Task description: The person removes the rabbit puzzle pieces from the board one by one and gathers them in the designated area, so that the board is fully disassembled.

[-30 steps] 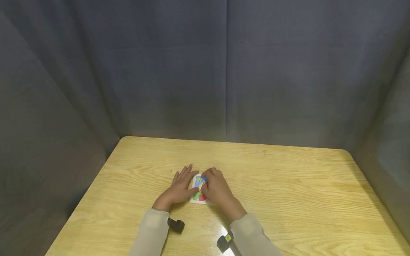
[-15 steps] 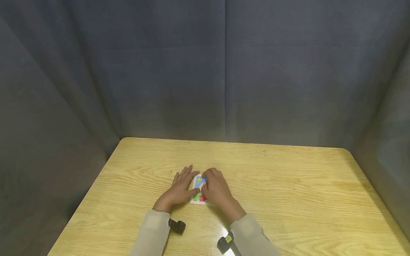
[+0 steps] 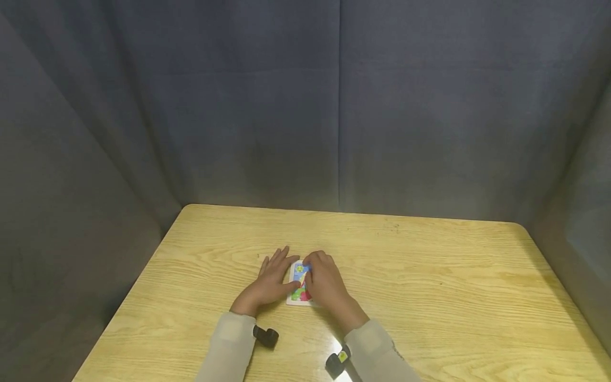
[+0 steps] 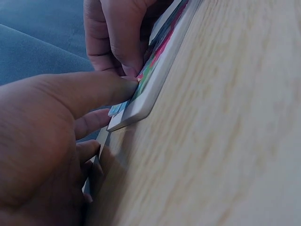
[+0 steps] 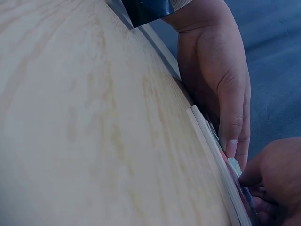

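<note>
A small flat picture puzzle [image 3: 295, 295] with a white raised border and a bright blue, green and red picture lies on the table. My left hand [image 3: 269, 286] rests along its left side, fingers spread straight, thumb pressing on the picture. In the left wrist view that thumb [image 4: 106, 89] lies across the border, and a light blue edge [image 4: 115, 109] rises slightly above the frame. My right hand [image 3: 326, 281] covers the puzzle's right part; its curled fingers and thumb pinch at the picture. What lies under the right fingertips is hidden.
The wood-grain table [image 3: 429, 286] stretches around both hands. Grey-blue curtains [image 3: 238, 132] hang behind it and at both sides. A black camera [image 3: 265, 336] is strapped to the left wrist, and another black camera [image 3: 337, 363] to the right.
</note>
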`<state>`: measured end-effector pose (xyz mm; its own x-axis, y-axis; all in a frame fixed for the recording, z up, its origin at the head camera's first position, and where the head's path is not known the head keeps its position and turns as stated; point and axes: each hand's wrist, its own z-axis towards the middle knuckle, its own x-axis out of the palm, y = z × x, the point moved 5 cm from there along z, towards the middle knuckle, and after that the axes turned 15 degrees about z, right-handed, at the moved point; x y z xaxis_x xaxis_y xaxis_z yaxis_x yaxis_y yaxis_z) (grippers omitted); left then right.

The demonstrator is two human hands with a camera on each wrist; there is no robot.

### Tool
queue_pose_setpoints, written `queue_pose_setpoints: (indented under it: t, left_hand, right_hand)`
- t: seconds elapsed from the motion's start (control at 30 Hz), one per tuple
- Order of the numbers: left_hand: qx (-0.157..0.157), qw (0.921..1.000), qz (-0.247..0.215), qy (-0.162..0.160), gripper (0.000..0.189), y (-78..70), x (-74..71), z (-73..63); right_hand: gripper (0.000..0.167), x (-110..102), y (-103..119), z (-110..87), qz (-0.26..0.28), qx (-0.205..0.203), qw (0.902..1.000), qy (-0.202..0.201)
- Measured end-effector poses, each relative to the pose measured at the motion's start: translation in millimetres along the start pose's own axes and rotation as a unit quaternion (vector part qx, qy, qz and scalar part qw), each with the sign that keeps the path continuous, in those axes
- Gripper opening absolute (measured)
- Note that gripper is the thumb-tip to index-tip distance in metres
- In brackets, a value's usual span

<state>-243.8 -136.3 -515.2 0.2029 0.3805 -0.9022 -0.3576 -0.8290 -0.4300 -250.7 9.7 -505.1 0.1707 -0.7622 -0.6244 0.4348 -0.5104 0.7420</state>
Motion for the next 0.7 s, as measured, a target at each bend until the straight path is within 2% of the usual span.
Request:
queue_pose_setpoints:
  t: [0.37,0.53,0.7]
  left_hand:
    - [-0.001,1.0000,-0.002,0.009,0.065,-1.2,-0.9,-1.1]
    - [0.003,1.0000,-0.008,0.003,0.065,-3.6,-2.5,-1.1]
    - [-0.001,1.0000,0.000,0.003,0.065,-2.2,-1.5,-0.7]
  right_hand:
    - [0.022,0.8,-0.7,0.3,0.002,-0.011,0.9999,-0.004]
    - [0.024,0.8,-2.3,0.2,0.006,-0.015,0.9999,-0.002]
    - [0.025,1.2,-4.3,0.7,0.014,-0.005,0.9999,-0.004]
